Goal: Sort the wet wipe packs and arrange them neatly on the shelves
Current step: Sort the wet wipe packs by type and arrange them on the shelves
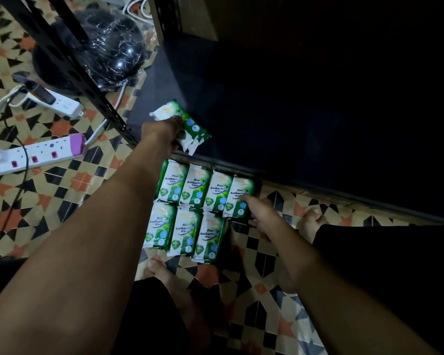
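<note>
Left hand [162,131] gripping several wipe packs [190,126] over dark shelf [267,111] edge. Right hand [260,213] with finger touching end pack [239,198] of seven on floor [62,201]; grip impossible to tell.

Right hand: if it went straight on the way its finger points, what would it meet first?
Probably the rightmost wipe pack in the upper floor row. The right hand points its finger up-left, with the tip already at or just over that pack's face; contact cannot be judged. Beyond it lies the dark shelf edge.
</note>
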